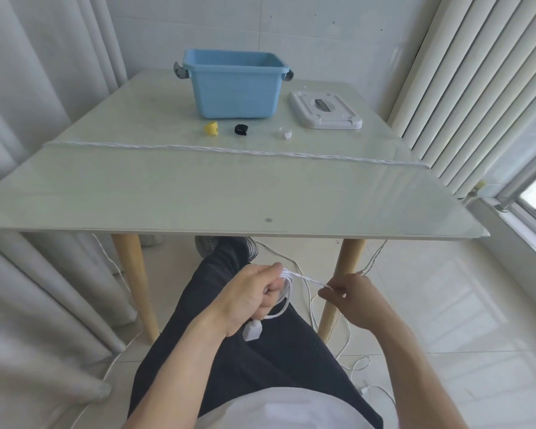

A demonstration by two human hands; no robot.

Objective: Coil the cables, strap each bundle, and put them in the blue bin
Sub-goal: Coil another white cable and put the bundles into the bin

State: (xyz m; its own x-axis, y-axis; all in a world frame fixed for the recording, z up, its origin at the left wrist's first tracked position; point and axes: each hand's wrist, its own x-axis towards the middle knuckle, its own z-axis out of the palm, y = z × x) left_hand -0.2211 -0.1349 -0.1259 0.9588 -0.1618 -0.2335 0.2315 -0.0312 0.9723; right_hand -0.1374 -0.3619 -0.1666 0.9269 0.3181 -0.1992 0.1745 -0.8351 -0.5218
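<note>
Below the table's front edge, my left hand (pixel 254 297) grips a few loops of a white cable (pixel 287 294), and its white plug (pixel 252 331) hangs under my fist. My right hand (pixel 351 297) pinches the same cable a short way to the right, so the strand runs taut between both hands. More white cable trails on the floor (pixel 350 365). Another white braided cable (pixel 229 149) lies stretched across the table. The blue bin (pixel 234 85) stands open at the back. In front of it lie a yellow strap (pixel 211 129), a black strap (pixel 240 130) and a white strap (pixel 285 133).
The bin's white lid (pixel 324 110) lies on the glass-topped table (pixel 198 193) right of the bin. Wooden table legs (pixel 138 283) stand either side of my knees. Curtains hang at the left, blinds and a window at the right.
</note>
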